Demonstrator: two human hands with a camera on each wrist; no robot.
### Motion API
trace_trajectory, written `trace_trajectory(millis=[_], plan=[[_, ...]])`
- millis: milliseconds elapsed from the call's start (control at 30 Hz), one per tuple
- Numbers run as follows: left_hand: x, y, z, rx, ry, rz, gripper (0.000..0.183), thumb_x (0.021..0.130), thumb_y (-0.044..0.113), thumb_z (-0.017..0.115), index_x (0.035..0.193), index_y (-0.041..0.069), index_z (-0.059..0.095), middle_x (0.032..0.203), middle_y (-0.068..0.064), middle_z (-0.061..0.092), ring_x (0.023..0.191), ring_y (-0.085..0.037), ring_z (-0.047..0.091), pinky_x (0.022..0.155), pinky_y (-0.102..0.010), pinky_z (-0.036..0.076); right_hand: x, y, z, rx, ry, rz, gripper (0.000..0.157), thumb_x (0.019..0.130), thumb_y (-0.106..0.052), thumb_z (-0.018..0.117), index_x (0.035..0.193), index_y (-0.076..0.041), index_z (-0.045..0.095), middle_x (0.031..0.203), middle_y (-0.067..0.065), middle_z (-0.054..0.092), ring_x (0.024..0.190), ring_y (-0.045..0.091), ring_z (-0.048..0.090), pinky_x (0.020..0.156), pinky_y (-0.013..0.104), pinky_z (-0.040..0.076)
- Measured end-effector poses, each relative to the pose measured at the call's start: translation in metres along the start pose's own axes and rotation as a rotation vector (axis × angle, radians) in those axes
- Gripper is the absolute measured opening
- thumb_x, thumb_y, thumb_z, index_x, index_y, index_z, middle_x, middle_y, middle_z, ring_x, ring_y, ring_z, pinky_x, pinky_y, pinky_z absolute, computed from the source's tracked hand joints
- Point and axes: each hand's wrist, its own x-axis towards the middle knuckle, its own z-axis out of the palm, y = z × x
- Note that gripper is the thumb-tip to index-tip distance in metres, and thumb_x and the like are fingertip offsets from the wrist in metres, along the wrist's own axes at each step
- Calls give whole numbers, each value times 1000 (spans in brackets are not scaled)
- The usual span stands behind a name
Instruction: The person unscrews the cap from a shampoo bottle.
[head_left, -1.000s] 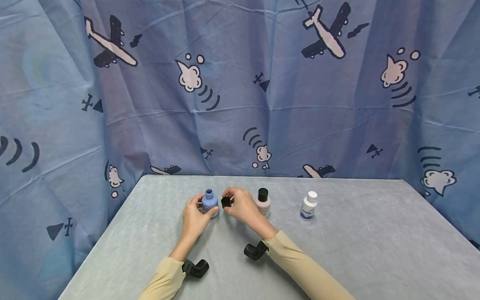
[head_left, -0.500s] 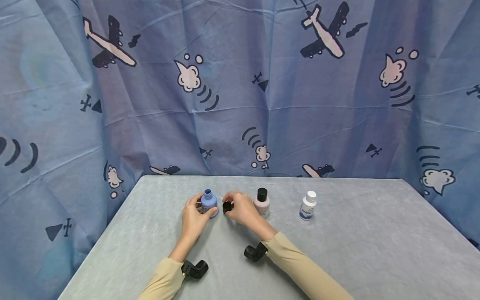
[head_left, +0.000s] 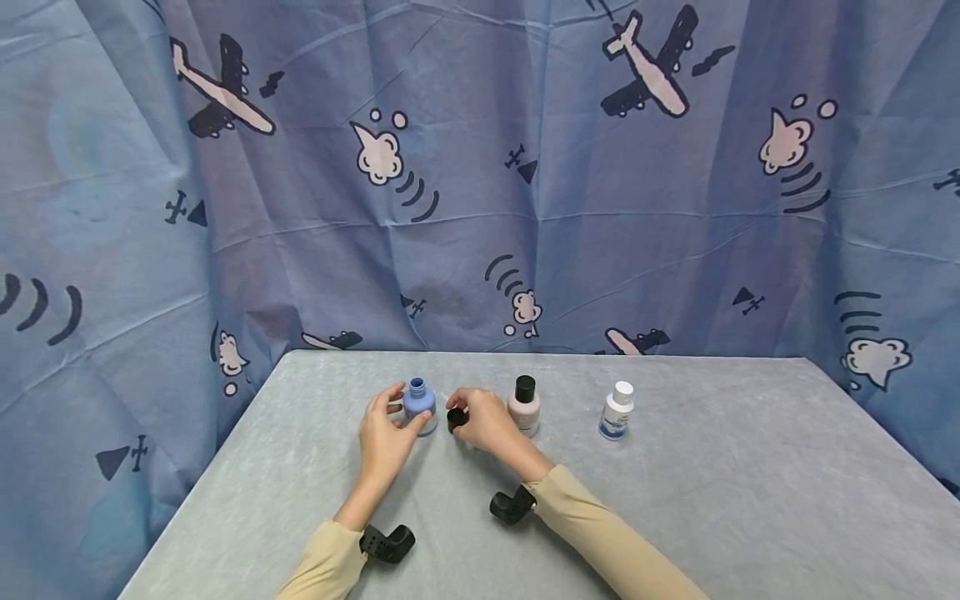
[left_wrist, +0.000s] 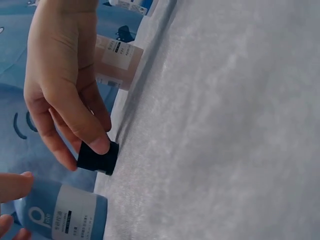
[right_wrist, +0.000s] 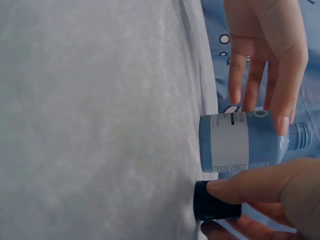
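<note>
An uncapped blue bottle point(head_left: 420, 403) stands upright on the table, its threaded neck point(right_wrist: 300, 135) bare in the right wrist view. Around its left side is my left hand point(head_left: 382, 442), fingers spread and fairly straight; its thumb overlaps the bottle's shoulder, while the other fingers stand off from it. Just right of the bottle, my right hand point(head_left: 487, 421) pinches a black cap point(head_left: 456, 420) between thumb and fingers. That cap point(left_wrist: 97, 157) is down at the table surface, close beside the bottle's base in both wrist views.
A pale pink bottle with a black cap point(head_left: 524, 408) stands just behind my right hand. Farther right is a small white bottle point(head_left: 617, 412) with a blue-banded label. A blue patterned curtain point(head_left: 480, 183) hangs behind the table point(head_left: 735, 475).
My right hand has lowered the black cap to the table beside the blue bottle. The left hand's fingers have loosened from the bottle and shifted slightly left.
</note>
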Motion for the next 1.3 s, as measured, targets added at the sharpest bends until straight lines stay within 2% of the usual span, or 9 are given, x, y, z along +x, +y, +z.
trace_trajectory(millis=[267, 533, 833, 1100, 1300], plan=[[-2, 7, 0, -54, 85, 44, 51, 78, 12, 78, 125, 4, 60, 115, -15, 62, 101, -32, 63, 80, -44, 55, -4, -3, -10, 3, 3, 17, 33, 73, -4, 77, 105, -13, 68, 103, 7, 70, 91, 22, 66, 77, 34, 53], [-5, 18, 3, -103, 131, 115, 41, 83, 13, 73, 122, 7, 62, 108, -11, 65, 93, -26, 65, 76, -43, 55, -13, -9, -24, -22, 98, -67, 30, 75, -6, 77, 103, -13, 69, 100, 6, 69, 88, 21, 67, 75, 32, 53], [-12, 26, 11, -239, 52, 209, 36, 86, 7, 69, 122, 5, 61, 108, -16, 63, 94, -30, 65, 75, -28, 57, -31, -16, -41, -80, 218, -159, 27, 77, -7, 76, 101, -17, 69, 97, 1, 69, 84, 20, 67, 67, 31, 52], [-18, 33, 20, -268, -11, 220, 33, 87, 6, 67, 120, 6, 63, 110, -16, 67, 95, -27, 66, 76, -30, 57, -43, -15, -58, -102, 331, -223, 29, 74, -6, 79, 98, -19, 70, 93, -4, 70, 78, 15, 66, 66, 28, 51], [-19, 37, 27, -285, -60, 214, 31, 87, 6, 67, 118, 8, 67, 114, -10, 69, 98, -27, 66, 77, -28, 57, -51, -7, -68, -106, 363, -209, 28, 73, -7, 80, 96, -18, 70, 91, -4, 71, 77, 14, 65, 64, 27, 50]])
